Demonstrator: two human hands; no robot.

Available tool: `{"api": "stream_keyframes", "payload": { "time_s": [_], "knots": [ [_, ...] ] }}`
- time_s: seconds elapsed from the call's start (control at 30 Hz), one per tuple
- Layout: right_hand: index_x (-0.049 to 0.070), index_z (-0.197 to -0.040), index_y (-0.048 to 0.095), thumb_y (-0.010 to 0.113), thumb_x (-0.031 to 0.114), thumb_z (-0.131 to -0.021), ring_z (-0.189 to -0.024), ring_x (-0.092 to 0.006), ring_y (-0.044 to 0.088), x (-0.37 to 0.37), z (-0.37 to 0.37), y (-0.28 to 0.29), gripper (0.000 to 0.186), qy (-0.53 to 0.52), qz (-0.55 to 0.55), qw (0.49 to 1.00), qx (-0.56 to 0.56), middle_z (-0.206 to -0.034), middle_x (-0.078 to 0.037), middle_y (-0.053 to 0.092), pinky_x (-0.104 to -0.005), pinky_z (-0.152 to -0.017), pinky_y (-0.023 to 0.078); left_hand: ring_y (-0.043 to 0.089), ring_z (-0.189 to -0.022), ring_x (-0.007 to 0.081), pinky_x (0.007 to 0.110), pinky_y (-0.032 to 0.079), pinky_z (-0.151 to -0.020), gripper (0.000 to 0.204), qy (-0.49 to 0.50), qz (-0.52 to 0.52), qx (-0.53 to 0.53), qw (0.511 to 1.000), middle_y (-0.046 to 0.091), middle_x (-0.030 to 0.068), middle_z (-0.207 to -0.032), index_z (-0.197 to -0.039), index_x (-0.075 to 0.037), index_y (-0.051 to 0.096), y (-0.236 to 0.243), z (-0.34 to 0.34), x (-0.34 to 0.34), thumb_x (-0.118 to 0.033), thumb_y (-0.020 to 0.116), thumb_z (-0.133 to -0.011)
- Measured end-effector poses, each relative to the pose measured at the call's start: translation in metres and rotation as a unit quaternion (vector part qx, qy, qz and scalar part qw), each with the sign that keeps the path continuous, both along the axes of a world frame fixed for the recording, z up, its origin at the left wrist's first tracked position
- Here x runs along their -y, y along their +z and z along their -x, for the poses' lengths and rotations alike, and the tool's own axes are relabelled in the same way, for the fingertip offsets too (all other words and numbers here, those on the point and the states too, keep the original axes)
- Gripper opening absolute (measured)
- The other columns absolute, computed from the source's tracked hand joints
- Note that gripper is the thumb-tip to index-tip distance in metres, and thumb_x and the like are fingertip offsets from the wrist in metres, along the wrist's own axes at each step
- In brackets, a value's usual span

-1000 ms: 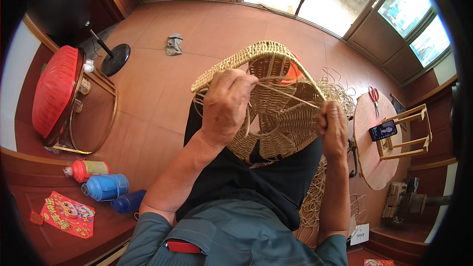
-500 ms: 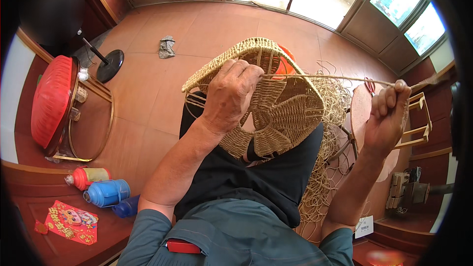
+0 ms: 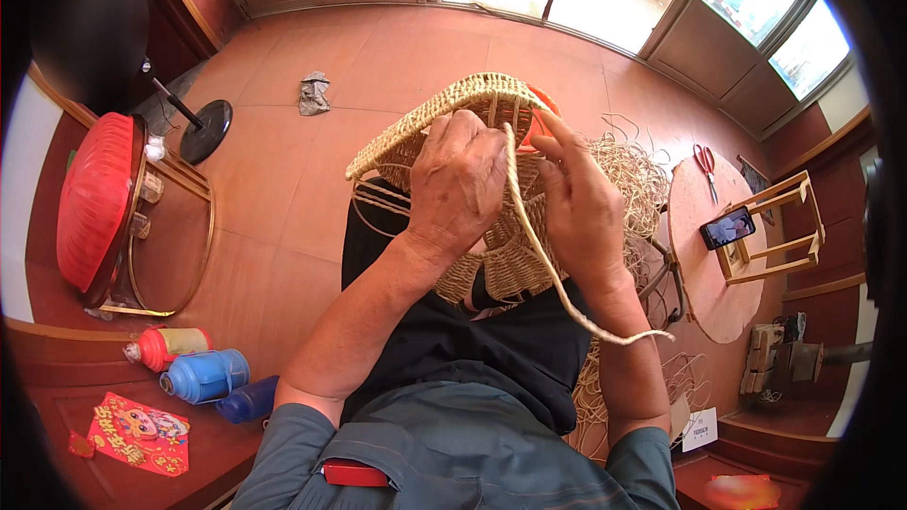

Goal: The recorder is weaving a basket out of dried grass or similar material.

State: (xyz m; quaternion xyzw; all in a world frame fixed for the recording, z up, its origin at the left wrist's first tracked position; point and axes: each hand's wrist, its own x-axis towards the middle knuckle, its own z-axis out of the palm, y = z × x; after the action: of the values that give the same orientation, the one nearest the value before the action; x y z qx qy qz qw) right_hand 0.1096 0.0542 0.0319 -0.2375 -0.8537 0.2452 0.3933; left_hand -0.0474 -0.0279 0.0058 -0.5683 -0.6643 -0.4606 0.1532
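A woven straw basket [image 3: 477, 85] lies tilted on my lap, its rim up and several uncovered strands showing at its left side. My left hand [image 3: 458, 179] is closed at its inside, pinching a straw cord [image 3: 540, 247] near the weave. From there the cord bends over and hangs loose, its free end lying across my right forearm. My right hand [image 3: 584, 208] is at the basket's right side with fingers stretched and apart, the fingertips close to the rim. The hands hide much of the basket's inside. Part of something orange [image 3: 539, 123] shows behind the rim.
Loose straw cord [image 3: 631, 184] is heaped on the floor at my right. Beyond it a round board [image 3: 690, 269] bears red-handled scissors [image 3: 705, 162], a phone [image 3: 727, 228] and a small wooden frame [image 3: 779, 227]. Flasks [image 3: 206, 374] and a red cover [image 3: 97, 208] are at the left.
My right hand has let go of the cord it held stretched out to the right and has come back beside the basket. The cord now hangs slack. My left hand has barely moved.
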Motion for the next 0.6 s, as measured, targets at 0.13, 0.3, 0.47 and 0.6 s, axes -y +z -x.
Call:
{"api": "stream_keyframes", "payload": {
  "time_s": [0.13, 0.3, 0.47, 0.6],
  "knots": [
    [0.011, -0.168, 0.046, 0.064, 0.001, -0.105, -0.109, -0.0491, 0.077, 0.004, 0.017, -0.008, 0.066, 0.001, -0.066, 0.998, 0.019, -0.133, -0.028, 0.075, -0.0556, -0.086, 0.064, 0.063, -0.099, 0.0319, 0.044, 0.056, -0.089, 0.009, 0.005, 0.027, -0.019, 0.999, 0.063, 0.0110, -0.100, -0.102, -0.003, 0.077, 0.003, -0.002, 0.003, -0.009, 0.072, -0.098],
    [0.013, -0.172, 0.040, 0.059, 0.004, -0.111, -0.117, -0.0450, 0.076, 0.006, 0.033, -0.009, 0.065, -0.014, 0.042, 0.999, 0.023, -0.132, -0.027, 0.076, -0.0555, -0.098, 0.061, 0.063, -0.099, 0.0321, 0.044, 0.056, -0.088, 0.010, -0.006, 0.033, 0.003, 0.999, 0.063, 0.0111, -0.100, -0.103, -0.002, 0.077, 0.004, -0.001, 0.006, -0.009, 0.073, -0.098],
    [0.011, -0.169, 0.046, 0.065, 0.003, -0.109, -0.102, -0.0392, 0.079, 0.007, 0.041, -0.014, 0.064, -0.040, 0.003, 0.998, -0.038, -0.117, -0.021, 0.078, -0.0508, -0.085, 0.062, 0.063, -0.099, 0.0321, 0.044, 0.057, -0.087, 0.008, -0.011, 0.019, 0.010, 1.000, 0.063, 0.0113, -0.099, -0.101, -0.001, 0.075, 0.002, -0.001, 0.006, -0.009, 0.075, -0.097],
    [0.005, -0.164, 0.049, 0.069, 0.000, -0.106, -0.087, -0.0320, 0.080, 0.013, 0.038, -0.018, 0.062, -0.081, 0.013, 0.995, -0.059, -0.106, -0.018, 0.079, -0.0441, -0.075, 0.063, 0.065, -0.100, 0.0322, 0.045, 0.057, -0.088, 0.007, -0.008, -0.001, 0.024, 1.000, 0.063, 0.0110, -0.099, -0.099, -0.002, 0.074, 0.002, -0.002, 0.005, -0.007, 0.078, -0.095]
  ]
}}
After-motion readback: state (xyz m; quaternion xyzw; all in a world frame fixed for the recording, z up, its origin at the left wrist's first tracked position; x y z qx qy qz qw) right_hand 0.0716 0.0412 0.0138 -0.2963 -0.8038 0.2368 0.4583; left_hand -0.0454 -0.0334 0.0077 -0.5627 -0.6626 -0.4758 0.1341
